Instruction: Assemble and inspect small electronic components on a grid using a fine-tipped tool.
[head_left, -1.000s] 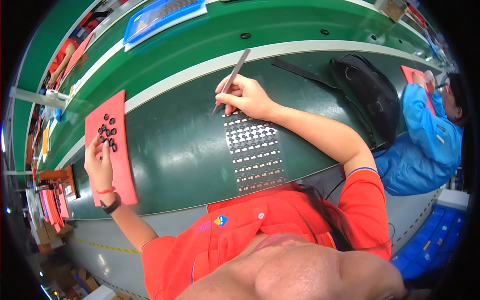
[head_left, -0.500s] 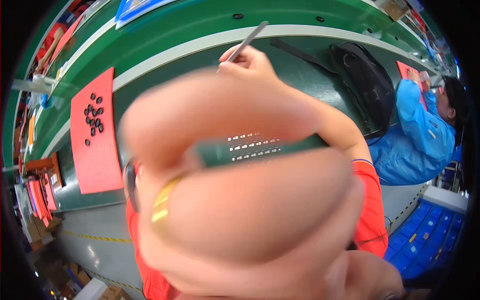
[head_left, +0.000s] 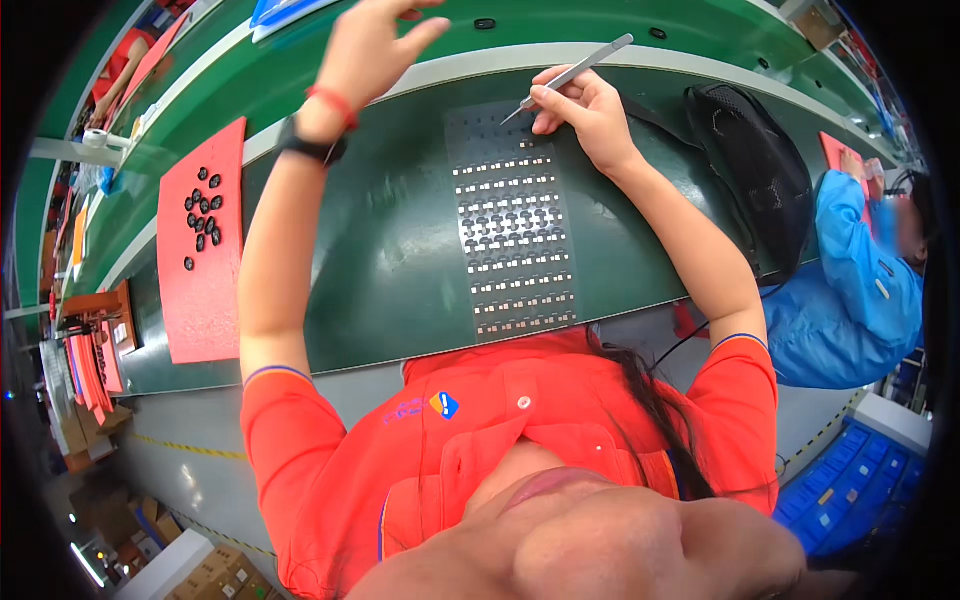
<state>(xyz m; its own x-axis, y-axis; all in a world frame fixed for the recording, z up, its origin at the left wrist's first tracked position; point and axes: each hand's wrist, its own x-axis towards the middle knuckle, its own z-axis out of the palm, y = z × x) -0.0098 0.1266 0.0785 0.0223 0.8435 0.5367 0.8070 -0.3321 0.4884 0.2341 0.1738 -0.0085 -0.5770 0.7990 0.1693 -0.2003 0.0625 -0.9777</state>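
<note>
My right hand (head_left: 592, 115) grips a pair of grey metal tweezers (head_left: 590, 64), tips pointing down and left. Those tips hover at the far end of a clear plastic sheet (head_left: 462, 147), which carries rows of small black parts (head_left: 512, 222) with white squares. My left hand (head_left: 378, 48) reaches forward over the shelf edge, thumb spread from the fingers; some fingertips run out of the picture. Nothing shows in it. Its wrist wears a black band (head_left: 310, 142) and a red cord.
A pink mat (head_left: 200, 320) with several small black round parts (head_left: 204, 205) lies at left. At right rests a black bag (head_left: 755, 170). A co-worker in blue (head_left: 850, 280) sits beyond it. A blue tray (head_left: 285, 14) and a few black pieces are on the green shelf.
My left hand and forearm, blurred near the camera before, have moved away to the far shelf, uncovering the sheet. My right hand with the tweezers appears farther right.
</note>
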